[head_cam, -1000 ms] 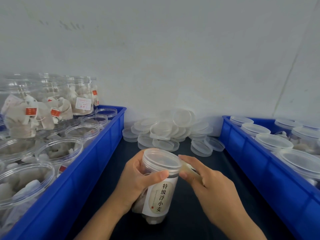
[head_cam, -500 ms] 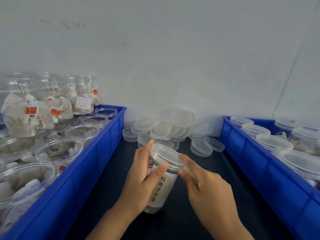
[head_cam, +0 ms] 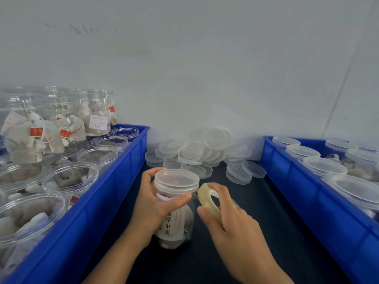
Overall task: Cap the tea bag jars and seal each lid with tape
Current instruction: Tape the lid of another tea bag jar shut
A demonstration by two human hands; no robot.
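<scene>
One clear plastic jar (head_cam: 174, 218) with a white printed label and a translucent lid (head_cam: 176, 180) is stood on the dark counter (head_cam: 266, 232) between two blue plastic crates (head_cam: 114, 181). Its upper body is gripped by the left hand (head_cam: 155, 203), fingers curled round it. A yellowish tape roll (head_cam: 209, 201), just beside the lid, is pinched by the right hand (head_cam: 231, 222).

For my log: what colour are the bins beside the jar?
Blue, both bins; head view shows them.
</scene>
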